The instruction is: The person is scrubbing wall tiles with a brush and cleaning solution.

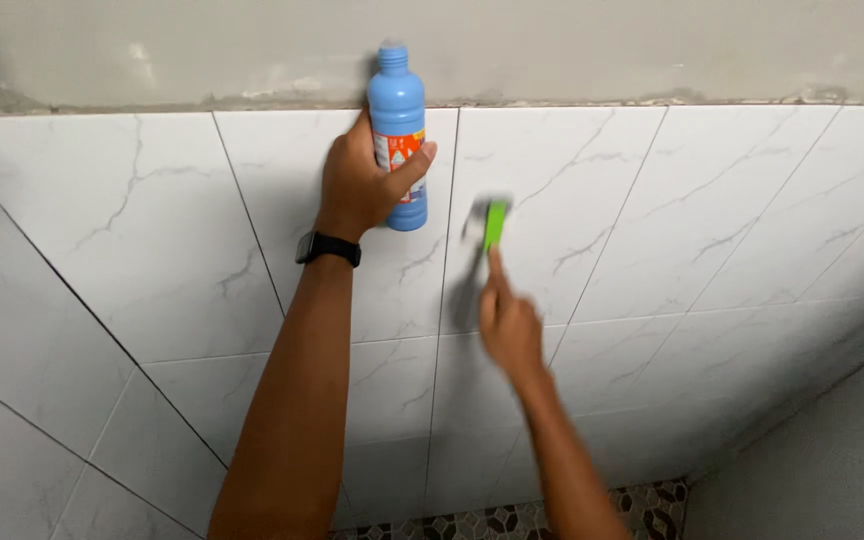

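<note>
1. Left hand [362, 185], upper centre of frame: fingers wrapped round blue plastic bottle [397, 125], thumb across orange label. Bottle upright, held vs. wall, ribbed neck reaching above top tile edge. Black watch [328, 248] on wrist below.
2. Right hand [510, 325], centre of frame, just right of bottle & lower: blurred by motion. Fingers closed on green scrub brush [493, 222], index finger stretched up along its back. Brush pressed to tile, close to vertical grout line, slightly below bottle base. Bristle side not clear; grey smear round brush head.
3. White marble-look wall tiles [152, 250] fill most of frame, thin grey veins, dark grout lines running diag. at left.
4. Bare grey plaster band [652, 50] across top of frame, above tiles, rough along joint.
5. Patterned mosaic floor [552, 515], bottom centre-right, small dark & pale shapes, seen between forearms & to right.
6. Plain grey surface [842, 460], lower right corner, meeting tiled wall at angle.
</note>
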